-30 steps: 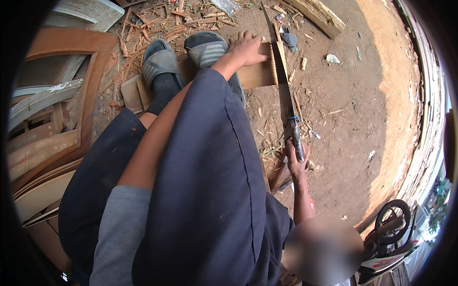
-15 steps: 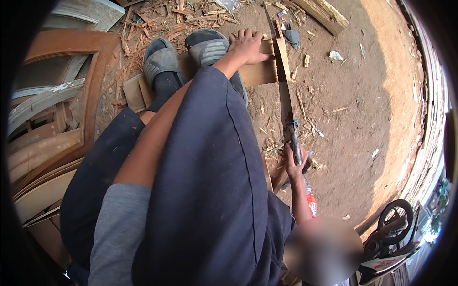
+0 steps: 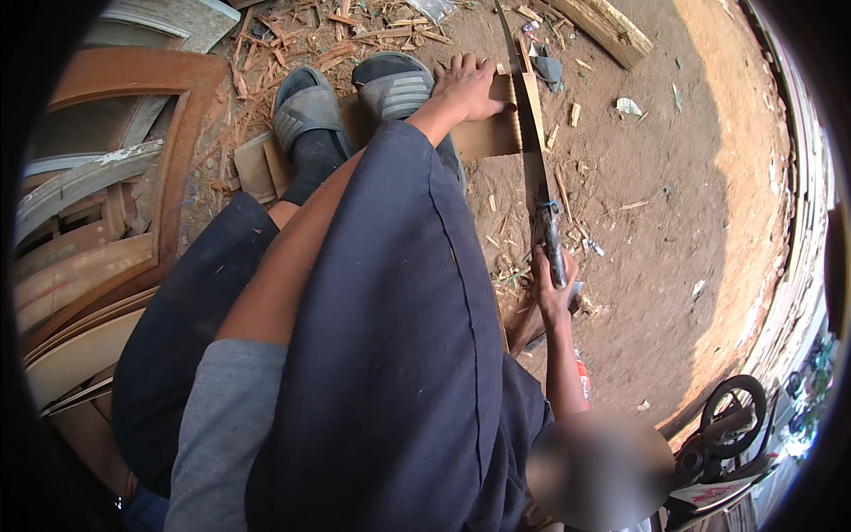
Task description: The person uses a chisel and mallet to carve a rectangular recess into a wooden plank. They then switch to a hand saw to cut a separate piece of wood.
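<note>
A wooden board (image 3: 490, 139) lies crosswise under my sandalled feet. My left hand (image 3: 467, 91) rests flat on its top near the right end, fingers spread over the far edge. In my right hand (image 3: 554, 277) is the dark handle of a handsaw (image 3: 534, 173), the fingers wrapped round it. The long blade runs away from me across the board's right end, just right of my left thumb. A thin strip of wood (image 3: 531, 99) shows along the blade's right side. The grey sandals (image 3: 396, 95) press on the board left of my left hand.
Wood chips (image 3: 332, 53) litter the dirt ground beyond my feet. A thick timber (image 3: 603, 31) lies at the far right. Wooden frames (image 3: 168, 177) and curved pieces are stacked at left. A red-labelled bottle (image 3: 582, 377) sits beside my right forearm; a wheeled vehicle (image 3: 734, 417) stands at lower right.
My right hand and the saw have slid slightly away from me along the cut line. My left hand stays on the board; the whole view has shifted a little.
</note>
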Available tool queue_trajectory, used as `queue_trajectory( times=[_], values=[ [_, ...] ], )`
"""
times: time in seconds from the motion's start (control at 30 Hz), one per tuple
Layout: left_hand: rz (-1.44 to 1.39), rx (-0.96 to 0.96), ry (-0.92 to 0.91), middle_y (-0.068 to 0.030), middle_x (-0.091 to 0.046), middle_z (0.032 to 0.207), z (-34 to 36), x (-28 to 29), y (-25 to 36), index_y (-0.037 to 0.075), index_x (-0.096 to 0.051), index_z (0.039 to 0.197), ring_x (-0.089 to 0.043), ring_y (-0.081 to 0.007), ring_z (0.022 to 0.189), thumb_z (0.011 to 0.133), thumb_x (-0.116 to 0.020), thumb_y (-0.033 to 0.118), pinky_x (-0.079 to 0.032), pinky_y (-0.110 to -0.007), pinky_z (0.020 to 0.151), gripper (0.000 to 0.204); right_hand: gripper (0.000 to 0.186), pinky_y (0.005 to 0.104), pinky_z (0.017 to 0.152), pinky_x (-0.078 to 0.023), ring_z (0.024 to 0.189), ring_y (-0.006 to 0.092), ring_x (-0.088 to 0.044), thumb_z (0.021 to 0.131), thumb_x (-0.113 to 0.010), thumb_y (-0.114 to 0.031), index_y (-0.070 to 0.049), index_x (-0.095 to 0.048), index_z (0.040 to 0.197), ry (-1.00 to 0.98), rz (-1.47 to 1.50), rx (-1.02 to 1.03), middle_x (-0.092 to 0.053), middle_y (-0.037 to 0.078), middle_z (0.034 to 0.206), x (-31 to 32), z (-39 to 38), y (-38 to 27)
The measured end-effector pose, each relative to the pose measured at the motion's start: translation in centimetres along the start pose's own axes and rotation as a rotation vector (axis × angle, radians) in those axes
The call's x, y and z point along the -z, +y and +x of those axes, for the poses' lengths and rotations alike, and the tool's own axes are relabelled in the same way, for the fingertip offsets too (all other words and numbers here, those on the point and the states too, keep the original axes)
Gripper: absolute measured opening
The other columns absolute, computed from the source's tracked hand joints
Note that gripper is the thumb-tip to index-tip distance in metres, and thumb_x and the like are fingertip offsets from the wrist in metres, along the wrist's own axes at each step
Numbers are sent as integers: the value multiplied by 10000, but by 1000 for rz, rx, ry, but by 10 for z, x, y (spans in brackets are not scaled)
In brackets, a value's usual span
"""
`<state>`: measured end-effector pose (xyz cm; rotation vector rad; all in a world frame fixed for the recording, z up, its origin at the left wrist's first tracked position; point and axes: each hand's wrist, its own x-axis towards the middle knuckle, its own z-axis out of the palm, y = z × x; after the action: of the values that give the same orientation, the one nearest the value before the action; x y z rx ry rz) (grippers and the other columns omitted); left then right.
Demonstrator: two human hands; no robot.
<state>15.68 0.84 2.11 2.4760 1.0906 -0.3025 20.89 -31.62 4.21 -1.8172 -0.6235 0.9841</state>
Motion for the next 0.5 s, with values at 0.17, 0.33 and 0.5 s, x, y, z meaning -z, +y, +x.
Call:
queue_trajectory(
  times=[0.17, 0.33, 0.5],
  values=[
    [-22, -16, -13, -167, -354, 1314, 2, 1, 5, 95, -362, 1298, -291, -342, 1273, 736, -643, 420, -278, -600, 977, 707, 148, 250, 487, -352, 536, 66, -430, 820, -581, -142, 2, -581, 787, 11, -118, 128, -476, -1, 588, 12, -18, 18],
    [-4, -1, -14, -164, -367, 1293, 1, 3, 0, 91, -368, 1288, -306, -343, 1261, 729, -645, 423, -279, -605, 972, 707, 212, 258, 459, -309, 520, 55, -377, 842, -575, -155, -16, -513, 694, 73, 32, -12, -433, -28, 567, -5, 1, 4],
    [3, -36, 25, -158, -373, 1280, 2, -2, 2, 90, -385, 1279, -323, -336, 1241, 730, -639, 436, -301, -594, 947, 697, 209, 254, 455, -325, 522, 57, -417, 838, -577, -155, -17, -521, 691, 34, -65, 72, -452, -13, 561, 8, -17, 13]
  ],
)
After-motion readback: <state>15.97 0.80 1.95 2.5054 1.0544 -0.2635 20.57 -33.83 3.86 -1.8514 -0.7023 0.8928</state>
